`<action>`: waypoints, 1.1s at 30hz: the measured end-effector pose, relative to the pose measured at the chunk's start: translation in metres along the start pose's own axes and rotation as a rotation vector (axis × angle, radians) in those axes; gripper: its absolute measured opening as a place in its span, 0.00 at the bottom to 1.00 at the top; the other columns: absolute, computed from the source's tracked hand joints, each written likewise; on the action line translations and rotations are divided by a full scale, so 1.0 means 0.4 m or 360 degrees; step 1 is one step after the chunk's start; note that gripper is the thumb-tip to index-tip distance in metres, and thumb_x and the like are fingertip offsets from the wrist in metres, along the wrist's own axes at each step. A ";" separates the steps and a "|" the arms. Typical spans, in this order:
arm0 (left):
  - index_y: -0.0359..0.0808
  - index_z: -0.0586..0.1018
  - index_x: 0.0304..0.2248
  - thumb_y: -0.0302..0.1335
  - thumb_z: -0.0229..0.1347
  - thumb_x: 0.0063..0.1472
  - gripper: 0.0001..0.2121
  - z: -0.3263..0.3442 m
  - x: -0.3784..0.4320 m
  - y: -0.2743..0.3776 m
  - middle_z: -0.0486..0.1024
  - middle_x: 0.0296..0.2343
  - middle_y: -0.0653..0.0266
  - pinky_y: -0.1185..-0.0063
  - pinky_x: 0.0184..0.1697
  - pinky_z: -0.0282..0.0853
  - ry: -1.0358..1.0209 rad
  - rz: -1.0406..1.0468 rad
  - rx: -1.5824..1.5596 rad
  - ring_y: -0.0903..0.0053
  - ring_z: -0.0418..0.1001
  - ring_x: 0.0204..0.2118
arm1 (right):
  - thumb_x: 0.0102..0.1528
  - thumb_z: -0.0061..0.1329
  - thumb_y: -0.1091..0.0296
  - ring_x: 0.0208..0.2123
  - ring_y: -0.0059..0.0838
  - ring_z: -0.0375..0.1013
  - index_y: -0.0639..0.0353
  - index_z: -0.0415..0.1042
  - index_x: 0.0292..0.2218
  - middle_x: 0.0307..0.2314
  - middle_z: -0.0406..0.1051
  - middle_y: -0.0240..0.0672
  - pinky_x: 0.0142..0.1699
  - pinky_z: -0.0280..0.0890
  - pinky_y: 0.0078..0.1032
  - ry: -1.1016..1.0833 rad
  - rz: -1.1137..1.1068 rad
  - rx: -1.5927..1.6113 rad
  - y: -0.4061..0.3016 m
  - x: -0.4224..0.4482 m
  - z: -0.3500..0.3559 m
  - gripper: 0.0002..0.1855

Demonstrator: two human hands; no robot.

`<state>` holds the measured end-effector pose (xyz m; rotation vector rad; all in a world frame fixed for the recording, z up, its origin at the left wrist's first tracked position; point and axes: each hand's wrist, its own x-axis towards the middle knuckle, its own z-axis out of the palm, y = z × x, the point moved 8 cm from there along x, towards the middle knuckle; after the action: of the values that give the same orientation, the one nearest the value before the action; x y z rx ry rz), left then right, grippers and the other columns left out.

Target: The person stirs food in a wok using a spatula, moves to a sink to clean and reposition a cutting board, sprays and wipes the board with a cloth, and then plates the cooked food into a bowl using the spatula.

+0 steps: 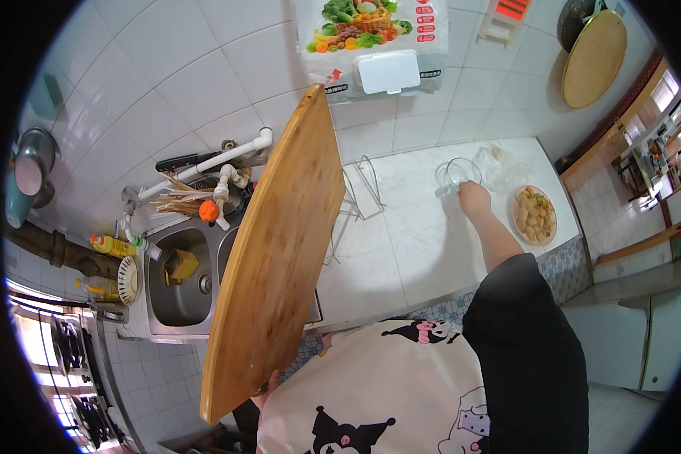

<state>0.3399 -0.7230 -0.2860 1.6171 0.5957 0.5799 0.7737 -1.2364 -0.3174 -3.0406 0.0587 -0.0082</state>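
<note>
My left hand [269, 389] grips the lower edge of a large wooden cutting board [284, 244], held tilted on edge between the sink and the counter. Most of that hand is behind the board and my apron. At the end of my outstretched arm, my right hand [475, 200] has its fingers on the near rim of a small clear glass bowl [464, 170] on the white countertop [414, 238]. Beside the bowl lies a clear plastic bag [505, 169]. To its right is a pink-rimmed plate [555, 224] of chunky cooked food. A wire rack [366, 193] stands behind the board.
The steel sink [158, 295] at left holds a yellow container [180, 267]. Near it are chopsticks [176, 201], a black-handled knife [184, 162], a yellow bottle [112, 246] and a white basket [127, 281]. A printed tissue pack [340, 68] hangs above; a round board [595, 59] hangs right.
</note>
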 end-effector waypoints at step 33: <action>0.30 0.69 0.39 0.14 0.55 0.47 0.17 -0.113 0.289 -0.013 0.70 0.37 0.63 0.78 0.45 0.61 -0.0493 -0.0062 0.0271 0.75 0.67 0.40 | 0.59 0.30 0.53 0.16 0.16 0.54 0.60 0.57 0.49 0.19 0.64 0.30 0.22 0.54 0.15 0.0257 0.0863 0.2520 -0.305 -0.048 0.166 0.23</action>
<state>0.3948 -0.6115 -0.2818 1.8076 0.4530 0.2464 0.7597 -1.1078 -0.3714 -1.3766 0.5597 -0.1641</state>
